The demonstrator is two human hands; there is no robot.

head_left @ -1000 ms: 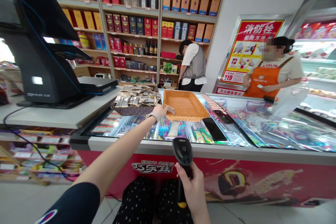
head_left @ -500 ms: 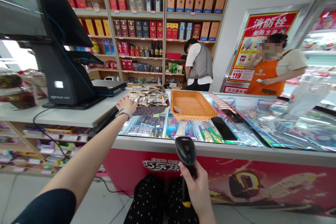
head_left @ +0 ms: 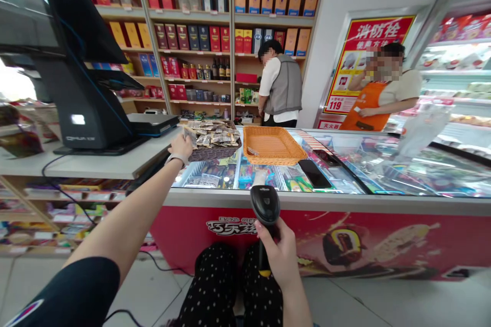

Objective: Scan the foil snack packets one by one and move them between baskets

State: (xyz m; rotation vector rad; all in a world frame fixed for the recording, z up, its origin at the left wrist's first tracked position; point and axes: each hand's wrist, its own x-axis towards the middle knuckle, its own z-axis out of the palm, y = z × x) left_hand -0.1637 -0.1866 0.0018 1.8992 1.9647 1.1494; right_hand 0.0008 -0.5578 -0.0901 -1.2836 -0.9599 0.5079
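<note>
My left hand (head_left: pixel 180 146) is at the left edge of a dark woven basket (head_left: pixel 215 153), its fingers closed on a small clear packet (head_left: pixel 189 136). The basket is heaped with similar small packets (head_left: pixel 218 132). In my right hand (head_left: pixel 283 253) is a black barcode scanner (head_left: pixel 265 203), held upright by its handle in front of the freezer, head up. Right of the dark basket lies an orange woven basket (head_left: pixel 274 139) with one small packet (head_left: pixel 253 151) inside.
Both baskets rest on the glass top of a chest freezer (head_left: pixel 222 196), beside a black phone (head_left: pixel 314 173). A checkout terminal (head_left: pixel 86 82) stands on the left counter (head_left: pixel 95 161). Behind are a person in a grey vest (head_left: pixel 286 84) and a person in an orange apron (head_left: pixel 368 104).
My left hand has gone from lying on the packets to gripping one at the basket's left edge. The view has shifted slightly; the scanner stays in my right hand.
</note>
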